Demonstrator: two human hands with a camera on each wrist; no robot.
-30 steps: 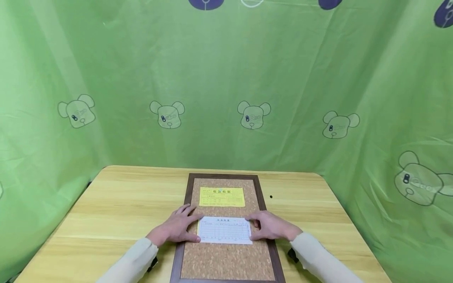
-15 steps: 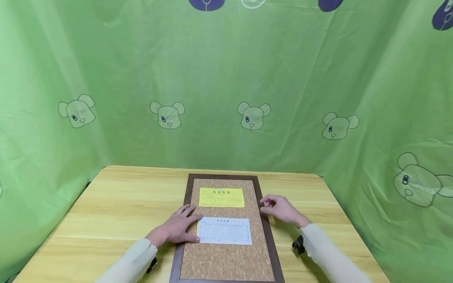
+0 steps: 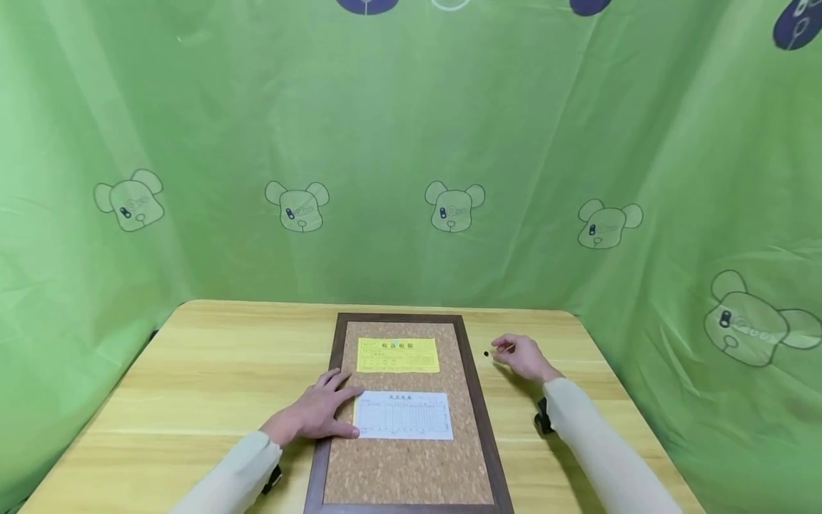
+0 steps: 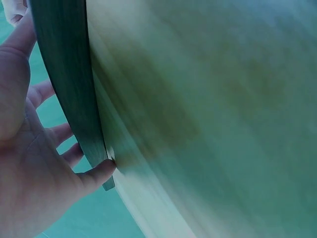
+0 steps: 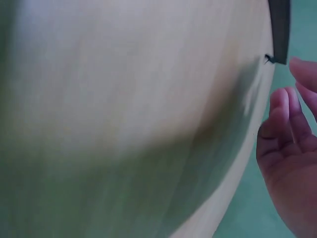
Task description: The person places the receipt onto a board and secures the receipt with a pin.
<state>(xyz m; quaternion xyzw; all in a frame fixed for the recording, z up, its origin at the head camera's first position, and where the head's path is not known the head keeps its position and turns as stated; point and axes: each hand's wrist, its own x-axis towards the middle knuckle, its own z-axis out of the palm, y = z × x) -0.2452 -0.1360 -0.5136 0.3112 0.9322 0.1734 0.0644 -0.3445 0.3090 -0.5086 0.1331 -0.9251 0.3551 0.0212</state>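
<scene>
A framed corkboard (image 3: 411,471) lies on the table with a yellow printed receipt slip (image 3: 398,360) on its upper part. Below that is a white printed form (image 3: 403,415), with a sliver of yellow showing at its left edge. My left hand (image 3: 316,410) rests spread across the board's left frame, thumb and forefinger touching the form's left corners. Right of the board, a small black pin-like thing (image 3: 486,353) is on the table, also seen as a dark speck (image 5: 269,59) in the right wrist view. Just beside it is my right hand (image 3: 521,357), fingers bent, nothing visible between them.
The wooden table (image 3: 212,378) extends to both sides of the board. A green curtain (image 3: 379,271) printed with bear heads hangs behind and along the sides. A small pale blue spot (image 3: 396,343) marks the top of the yellow slip.
My right hand has let go of the form's right edge and moved up and right, off the board, to the black pin-like thing. My left hand has stayed on the form.
</scene>
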